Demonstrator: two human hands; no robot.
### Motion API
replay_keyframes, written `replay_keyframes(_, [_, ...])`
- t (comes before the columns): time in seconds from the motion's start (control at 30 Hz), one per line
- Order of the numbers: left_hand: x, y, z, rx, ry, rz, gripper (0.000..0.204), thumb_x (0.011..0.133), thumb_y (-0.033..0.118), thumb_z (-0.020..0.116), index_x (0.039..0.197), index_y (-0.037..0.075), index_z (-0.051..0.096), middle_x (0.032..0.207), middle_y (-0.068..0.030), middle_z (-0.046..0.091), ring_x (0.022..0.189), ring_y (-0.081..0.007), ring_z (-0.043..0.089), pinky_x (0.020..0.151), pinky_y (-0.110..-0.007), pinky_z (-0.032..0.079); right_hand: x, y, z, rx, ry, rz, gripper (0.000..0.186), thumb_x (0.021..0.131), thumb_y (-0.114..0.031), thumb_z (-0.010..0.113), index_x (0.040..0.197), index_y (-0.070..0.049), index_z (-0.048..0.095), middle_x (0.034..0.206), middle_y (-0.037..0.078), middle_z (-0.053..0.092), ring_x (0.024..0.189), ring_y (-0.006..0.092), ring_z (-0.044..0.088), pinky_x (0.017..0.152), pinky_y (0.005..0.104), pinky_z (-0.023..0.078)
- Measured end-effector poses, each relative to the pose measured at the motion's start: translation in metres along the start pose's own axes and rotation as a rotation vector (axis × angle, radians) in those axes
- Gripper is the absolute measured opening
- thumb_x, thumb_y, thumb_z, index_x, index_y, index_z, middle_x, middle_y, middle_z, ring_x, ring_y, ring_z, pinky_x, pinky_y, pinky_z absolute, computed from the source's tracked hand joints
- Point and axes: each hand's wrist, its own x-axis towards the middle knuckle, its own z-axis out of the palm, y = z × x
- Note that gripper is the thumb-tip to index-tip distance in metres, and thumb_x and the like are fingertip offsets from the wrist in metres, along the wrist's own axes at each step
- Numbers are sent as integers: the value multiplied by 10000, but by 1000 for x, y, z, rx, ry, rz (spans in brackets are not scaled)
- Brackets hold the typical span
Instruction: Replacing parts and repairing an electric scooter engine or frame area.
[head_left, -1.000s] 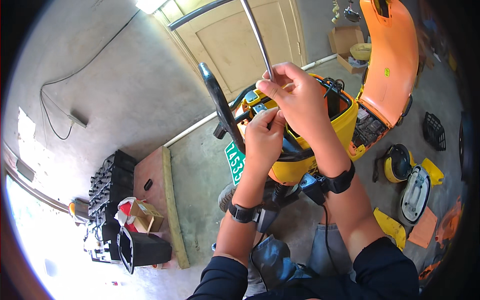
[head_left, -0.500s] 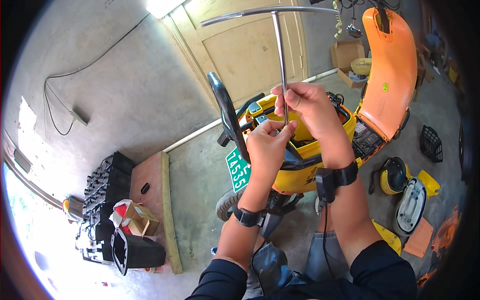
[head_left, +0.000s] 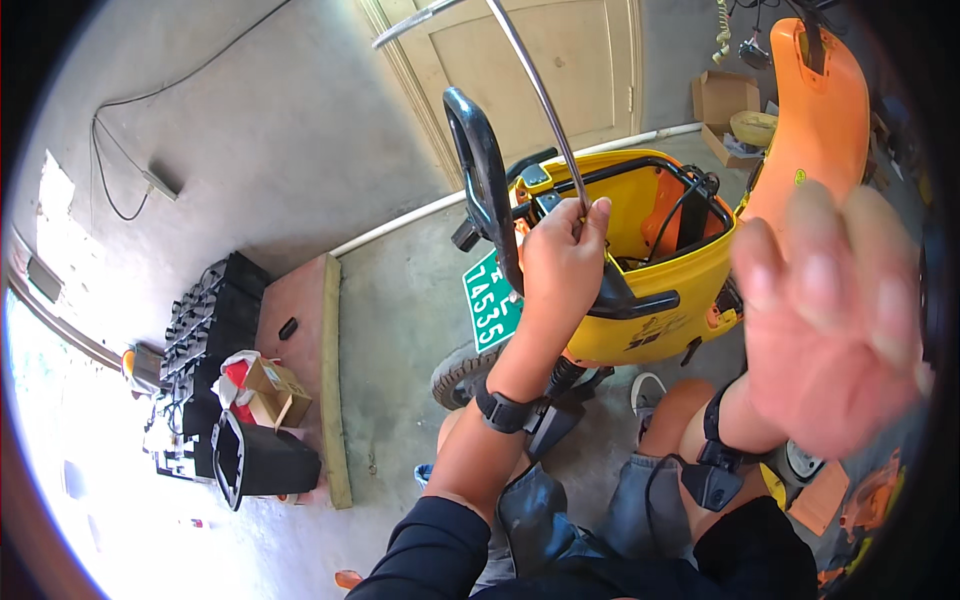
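My left hand (head_left: 562, 262) is closed round the lower end of a metal T-handle wrench (head_left: 541, 88). The wrench's shaft leans up and to the left, and its crossbar is partly cut off by the top edge. Just beyond that hand stands a yellow scooter (head_left: 650, 333) with its storage compartment uncovered and dark cables inside. A black grab bar (head_left: 478, 170) rises left of the hand. Whether the wrench's lower tip touches the scooter is hidden by my fingers. My right hand (head_left: 835, 335) is raised close on the right, palm showing, fingers apart and holding nothing, slightly blurred.
An orange body panel (head_left: 815, 120) stands upright behind my right hand. On the left are stacked black batteries (head_left: 215, 315), a black bin (head_left: 265, 458) and a small cardboard box (head_left: 277, 390). Another open box (head_left: 727, 97) sits by the far wall. Loose panels lie at lower right.
My right hand has let go of the wrench shaft and moved right, toward the camera, opening. My left hand still grips the wrench, whose top has tilted left. The view has shifted slightly.
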Motion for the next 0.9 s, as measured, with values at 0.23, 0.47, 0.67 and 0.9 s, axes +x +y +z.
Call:
replay_keyframes(0.23, [-1, 0, 3, 49, -11, -39, 354, 958, 282, 623, 796, -32, 609, 548, 13, 418, 523, -64, 331, 472, -279, 289, -18, -41, 24, 15, 221, -8, 160, 912, -152, 521, 758, -170, 563, 593, -105, 483, 790, 20, 420, 690, 245, 322])
replay_keyframes(0.47, [-3, -5, 4, 41, -9, -77, 347, 951, 274, 627, 794, -35, 605, 538, 5, 419, 512, -68, 334, 467, -288, 295, -37, -50, 31, -347, 347, -49, 252, 864, -102, 558, 630, -179, 509, 582, -107, 455, 719, 56, 382, 658, 238, 288])
replay_keyframes(0.67, [-1, -4, 3, 57, -10, -54, 339, 952, 277, 626, 821, -36, 626, 537, 15, 429, 512, -61, 345, 467, -279, 300, -35, -53, 46, -160, 475, 242, 188, 855, -87, 582, 695, -179, 547, 627, -103, 483, 686, 79, 376, 673, 234, 286])
replay_keyframes(0.9, [-1, 0, 3, 37, -8, -81, 349, 959, 269, 619, 782, -31, 607, 543, 40, 381, 511, -57, 312, 462, -276, 272, -28, -50, 46, -73, 264, 256, 213, 873, -26, 584, 722, -175, 568, 728, -96, 563, 796, 70, 452, 755, 267, 332])
